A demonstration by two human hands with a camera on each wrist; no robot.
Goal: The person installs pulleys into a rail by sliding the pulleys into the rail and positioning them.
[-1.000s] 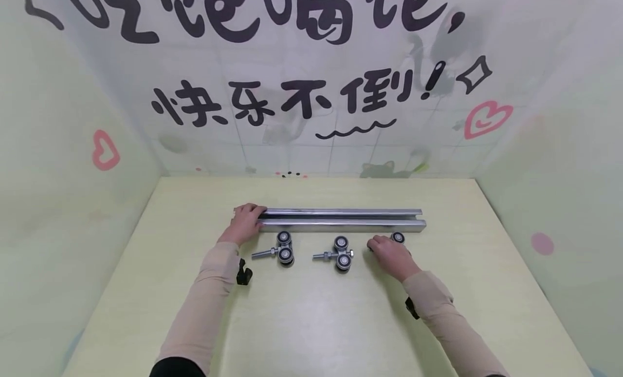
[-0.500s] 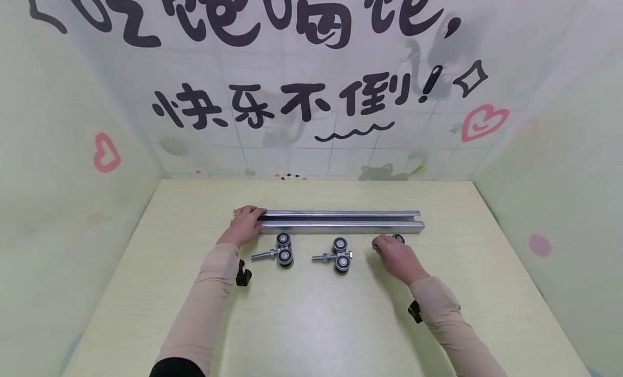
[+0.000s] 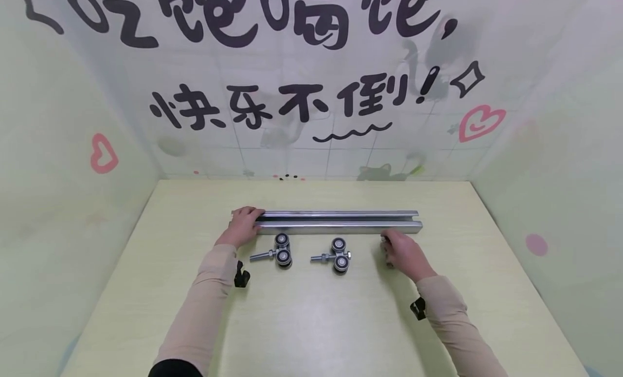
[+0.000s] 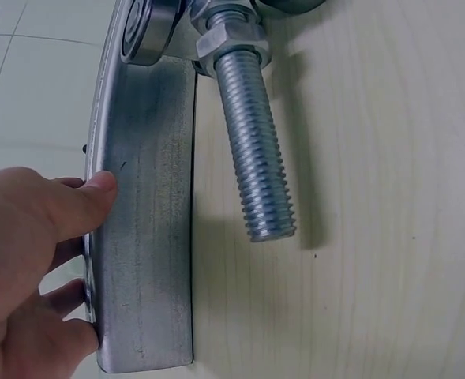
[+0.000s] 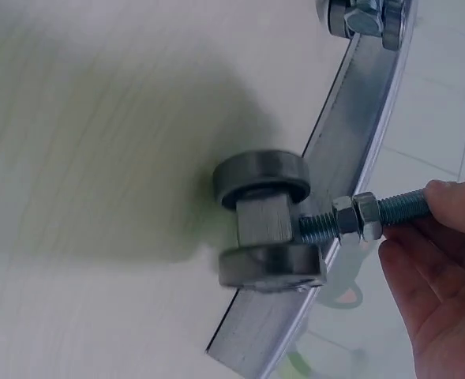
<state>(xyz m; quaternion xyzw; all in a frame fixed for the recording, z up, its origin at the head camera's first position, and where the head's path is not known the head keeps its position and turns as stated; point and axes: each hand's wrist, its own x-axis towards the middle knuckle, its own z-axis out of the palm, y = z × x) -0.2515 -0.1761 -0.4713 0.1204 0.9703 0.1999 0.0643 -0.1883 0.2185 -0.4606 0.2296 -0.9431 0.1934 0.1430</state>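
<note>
A silver metal channel rail [image 3: 336, 229] lies across the table, its slot running lengthwise. My left hand [image 3: 242, 225] holds the rail's left end; in the left wrist view the thumb lies on the near top edge and the other fingers are partly hidden behind it. My right hand [image 3: 408, 253] pinches the threaded bolt of a roller trolley [image 5: 265, 219] near the rail's right end. The trolley's wheels hang away from the fingers, with two nuts on the bolt; the head view mostly hides it. Two more roller trolleys, the left one [image 3: 283, 257] and the middle one [image 3: 341, 264], lie before the rail.
The pale wooden table [image 3: 311, 323] runs back to a printed wall [image 3: 292, 160], with side walls left and right. Both loose trolleys lie between my hands, bolts pointing left. The left one's bolt [image 4: 252, 150] is near my left wrist.
My right hand has shifted a little right and turned, taking the right trolley off its spot; its wheels, partly visible before, are now hidden by the hand in the head view. The left hand stays put.
</note>
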